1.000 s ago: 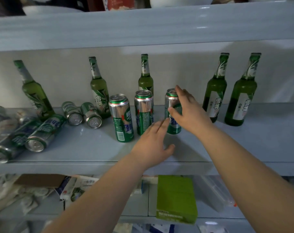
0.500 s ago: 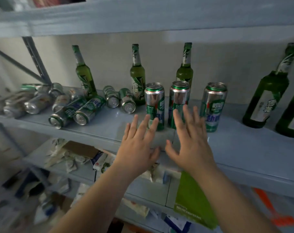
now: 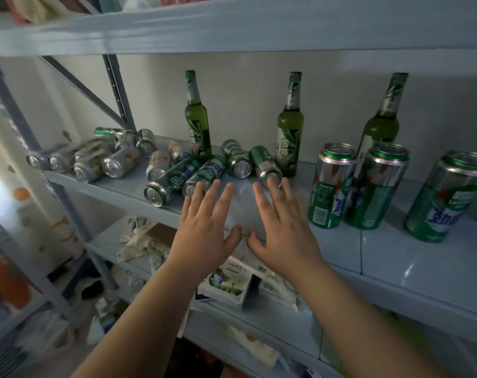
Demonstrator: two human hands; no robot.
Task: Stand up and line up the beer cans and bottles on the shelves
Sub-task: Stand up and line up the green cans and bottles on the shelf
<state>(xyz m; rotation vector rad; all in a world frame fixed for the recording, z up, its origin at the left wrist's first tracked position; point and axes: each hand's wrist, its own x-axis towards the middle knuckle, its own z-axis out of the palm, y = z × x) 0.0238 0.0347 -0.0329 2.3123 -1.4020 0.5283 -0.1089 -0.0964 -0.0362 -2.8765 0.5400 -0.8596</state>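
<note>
Over the front edge of the middle shelf [image 3: 395,257], the left hand [image 3: 204,236] and right hand [image 3: 283,236] hover side by side, palms down, fingers spread wide, thumbs nearly meeting, holding nothing. Compared with half a second ago, both hands have slid leftward past the three standing cans [image 3: 330,186] toward the fallen ones, and the view has swung left with them, so only three bottles remain in sight. The right fingertips [image 3: 273,186] overlap the silver end of a lying green can [image 3: 266,166]; the left fingertips [image 3: 202,188] reach the end of another lying can [image 3: 204,173]. More cans lie tumbled farther left [image 3: 117,162], smooth aluminium cylinders with shiny round ends, several printed green and some pale. Three green glass bottles [image 3: 197,124] stand upright along the back wall, slender-necked, with silver foil collars and glossy labels. The shelf is pale blue painted metal with a dull sheen. Below it, a lower shelf [image 3: 273,317] holds crumpled packets and a white box [image 3: 226,285].
</note>
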